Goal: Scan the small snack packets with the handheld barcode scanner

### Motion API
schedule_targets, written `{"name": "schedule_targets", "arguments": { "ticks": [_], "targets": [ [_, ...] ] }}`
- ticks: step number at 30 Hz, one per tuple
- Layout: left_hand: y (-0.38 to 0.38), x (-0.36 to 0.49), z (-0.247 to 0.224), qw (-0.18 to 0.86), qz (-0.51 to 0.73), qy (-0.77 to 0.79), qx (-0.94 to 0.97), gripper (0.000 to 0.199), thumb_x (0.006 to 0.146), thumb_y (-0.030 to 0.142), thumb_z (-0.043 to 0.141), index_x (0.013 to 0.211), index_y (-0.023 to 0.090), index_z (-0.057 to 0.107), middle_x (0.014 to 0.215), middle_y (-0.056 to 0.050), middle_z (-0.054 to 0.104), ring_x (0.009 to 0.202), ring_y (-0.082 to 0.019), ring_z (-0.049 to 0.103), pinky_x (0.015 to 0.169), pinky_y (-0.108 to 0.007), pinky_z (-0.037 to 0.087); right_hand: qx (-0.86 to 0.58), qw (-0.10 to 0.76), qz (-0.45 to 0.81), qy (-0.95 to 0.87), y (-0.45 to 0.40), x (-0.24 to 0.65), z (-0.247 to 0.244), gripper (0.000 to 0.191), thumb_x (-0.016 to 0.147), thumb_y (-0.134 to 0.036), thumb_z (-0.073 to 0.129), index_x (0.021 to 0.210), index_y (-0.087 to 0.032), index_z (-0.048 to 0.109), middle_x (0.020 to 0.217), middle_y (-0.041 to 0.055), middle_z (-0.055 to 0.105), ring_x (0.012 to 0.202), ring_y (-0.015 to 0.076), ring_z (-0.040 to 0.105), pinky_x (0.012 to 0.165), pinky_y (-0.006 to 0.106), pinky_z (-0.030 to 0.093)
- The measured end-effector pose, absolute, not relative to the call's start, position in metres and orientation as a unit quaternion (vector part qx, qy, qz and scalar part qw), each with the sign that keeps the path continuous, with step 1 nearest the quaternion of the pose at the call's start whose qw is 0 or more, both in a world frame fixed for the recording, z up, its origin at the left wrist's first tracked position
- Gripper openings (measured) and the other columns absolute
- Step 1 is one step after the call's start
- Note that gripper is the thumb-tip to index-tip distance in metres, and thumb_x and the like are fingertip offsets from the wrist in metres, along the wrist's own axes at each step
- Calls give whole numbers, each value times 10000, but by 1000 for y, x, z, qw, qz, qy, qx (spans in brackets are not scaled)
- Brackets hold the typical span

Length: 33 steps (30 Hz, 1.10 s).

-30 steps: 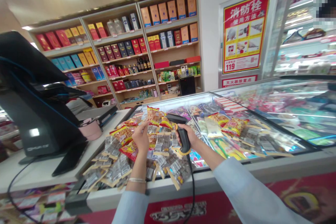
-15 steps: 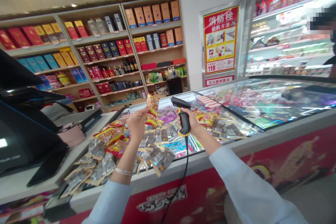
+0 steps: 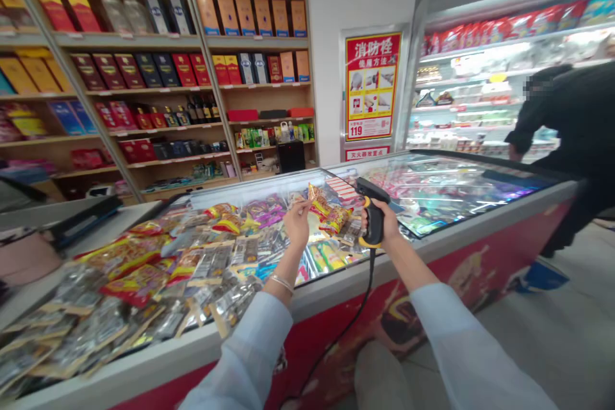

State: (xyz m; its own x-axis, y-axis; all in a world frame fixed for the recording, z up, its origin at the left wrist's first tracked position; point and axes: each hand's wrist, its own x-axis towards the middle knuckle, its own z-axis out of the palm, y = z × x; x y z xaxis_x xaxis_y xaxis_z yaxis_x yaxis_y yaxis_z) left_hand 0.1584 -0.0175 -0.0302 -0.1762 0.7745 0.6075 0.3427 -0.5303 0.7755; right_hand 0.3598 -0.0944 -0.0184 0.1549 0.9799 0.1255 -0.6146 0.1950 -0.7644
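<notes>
My left hand point(image 3: 297, 223) is closed in a pinch on the edge of a red-and-yellow snack bag point(image 3: 314, 195), just above the glass-topped freezer. Close by, another red-and-yellow snack bag point(image 3: 336, 220) lies on the glass, and the bags partly overlap. My right hand point(image 3: 388, 223) is wrapped round the handle of a black-and-yellow barcode scanner point(image 3: 373, 218), its head tilted toward the left. The scanner's cord point(image 3: 368, 295) hangs down in front of the freezer. Left of my hands are piled more snack bags point(image 3: 137, 282) and several grey, clear-fronted packets point(image 3: 108, 320).
The freezer point(image 3: 461, 214) stretches away to the right, with goods under its glass. A person in dark clothes point(image 3: 571, 128) bends beside its far end, near a refrigerated shelf point(image 3: 466, 102). Shelves of boxes point(image 3: 163, 70) line the back. A pink container point(image 3: 29, 256) stands at left.
My left hand has carried the snack bag rightward and lowered it beside the bags there. The scanner stays in my right hand, and my view has turned right, showing more of the other person.
</notes>
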Motion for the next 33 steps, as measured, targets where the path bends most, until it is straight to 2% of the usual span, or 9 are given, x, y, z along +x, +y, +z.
{"name": "schedule_targets", "arguments": {
  "ticks": [6, 10, 14, 17, 24, 28, 33],
  "targets": [
    [14, 173, -56, 175, 570, 459, 659, 192, 827, 181, 545, 884, 213, 726, 936, -42, 745, 869, -201, 678, 852, -336, 499, -304, 736, 533, -286, -88, 394, -44, 228, 704, -411, 632, 753, -196, 572, 504, -32, 531, 390, 102, 475, 352, 208, 390],
    [20, 176, -65, 168, 523, 470, 690, 241, 862, 190, 494, 1007, 187, 686, 1005, -81, 725, 930, -214, 667, 889, -360, 483, -306, 746, 527, -269, -82, 396, -53, 252, 706, -438, 632, 756, -201, 564, 489, -37, 523, 384, 99, 471, 351, 204, 394],
    [17, 177, -67, 143, 479, 463, 732, 328, 872, 353, 534, 1141, 202, 644, 1134, -110, 681, 1045, -246, 628, 956, -401, 448, -319, 743, 522, -271, -81, 394, -54, 260, 713, -450, 623, 747, -201, 557, 503, -31, 531, 391, 104, 480, 360, 210, 406],
    [14, 179, -66, 111, 464, 460, 749, 415, 845, 441, 567, 1195, 225, 623, 1144, -116, 668, 1075, -259, 608, 978, -418, 431, -320, 745, 523, -263, -82, 393, -55, 238, 717, -426, 618, 739, -194, 571, 503, -25, 536, 393, 102, 479, 358, 207, 405],
    [14, 180, -69, 112, 459, 477, 741, 437, 836, 458, 573, 1206, 229, 618, 1114, -126, 658, 1061, -268, 606, 962, -425, 435, -328, 736, 528, -269, -82, 393, -55, 230, 698, -406, 638, 725, -188, 573, 495, -23, 536, 385, 95, 479, 363, 199, 421],
    [15, 181, -73, 114, 483, 455, 739, 412, 844, 436, 561, 1191, 222, 620, 1150, -116, 642, 1110, -259, 575, 1005, -421, 407, -335, 734, 523, -274, -82, 393, -55, 239, 694, -415, 641, 724, -189, 569, 499, -23, 533, 382, 99, 480, 358, 207, 423],
    [15, 179, -65, 114, 528, 434, 721, 317, 839, 364, 550, 1090, 197, 651, 1128, -113, 648, 1109, -254, 573, 1021, -427, 402, -334, 741, 517, -268, -85, 391, -47, 231, 705, -409, 641, 717, -194, 556, 487, -25, 534, 381, 102, 475, 350, 208, 410]
  ]
}}
